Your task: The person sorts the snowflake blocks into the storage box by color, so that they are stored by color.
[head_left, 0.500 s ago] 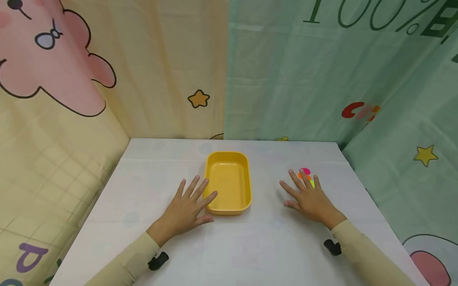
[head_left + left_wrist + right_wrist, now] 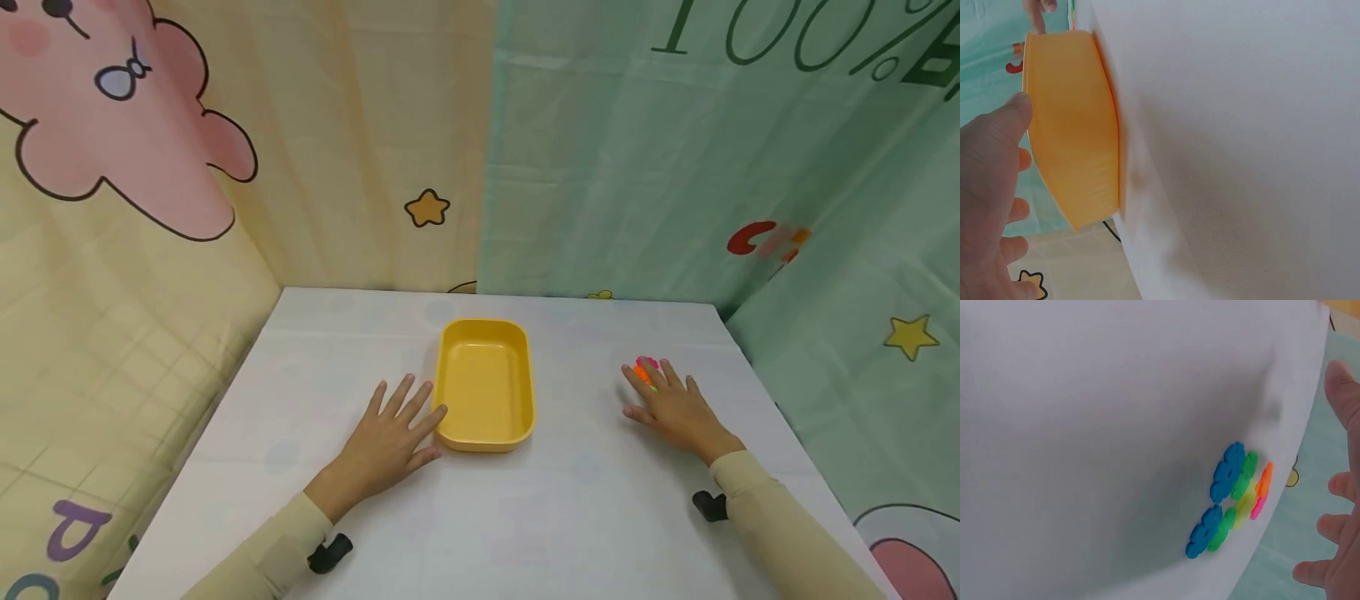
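in the head view, the yellow rectangular plastic tray sits on the white tabletop, its long axis running away from the person, just beside the left hand, whose fingers are spread. well across to the right, the right hand, fingers parted, partly hides the colourful flower-shaped plastic pieces; it is plainly the nearer hand to them.

the left wrist view lines the left thumb up with the tray's rim; whether they touch, i can't tell.

in the right wrist view, the pieces lie clustered below the right fingers, which hold nothing.
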`<state>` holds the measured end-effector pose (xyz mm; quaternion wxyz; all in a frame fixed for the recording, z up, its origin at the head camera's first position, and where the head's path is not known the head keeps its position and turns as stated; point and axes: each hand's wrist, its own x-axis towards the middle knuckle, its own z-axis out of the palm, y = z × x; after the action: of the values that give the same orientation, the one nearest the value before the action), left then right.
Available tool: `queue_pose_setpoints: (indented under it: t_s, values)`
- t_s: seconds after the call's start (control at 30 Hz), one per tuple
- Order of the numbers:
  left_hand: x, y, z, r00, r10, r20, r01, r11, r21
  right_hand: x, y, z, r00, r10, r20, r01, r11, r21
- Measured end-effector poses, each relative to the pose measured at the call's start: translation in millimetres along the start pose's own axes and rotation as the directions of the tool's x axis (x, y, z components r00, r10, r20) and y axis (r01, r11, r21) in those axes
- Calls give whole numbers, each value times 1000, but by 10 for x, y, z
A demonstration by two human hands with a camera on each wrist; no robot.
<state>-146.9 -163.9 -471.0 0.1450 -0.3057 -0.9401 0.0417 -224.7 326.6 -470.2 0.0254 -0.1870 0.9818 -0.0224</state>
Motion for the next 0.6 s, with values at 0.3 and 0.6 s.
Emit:
queue_pose_setpoints:
  t_s: [0.3,0.6]
  values:
    - [-65,61,-17,1000,10,-13,-10,1000,-22,113,223,-2,999,32,-22,-31,999,44]
    - [-133,100,-16,1000,8,7,-8,999,-32,300,298,76,991,130,-16,-129,990,51]
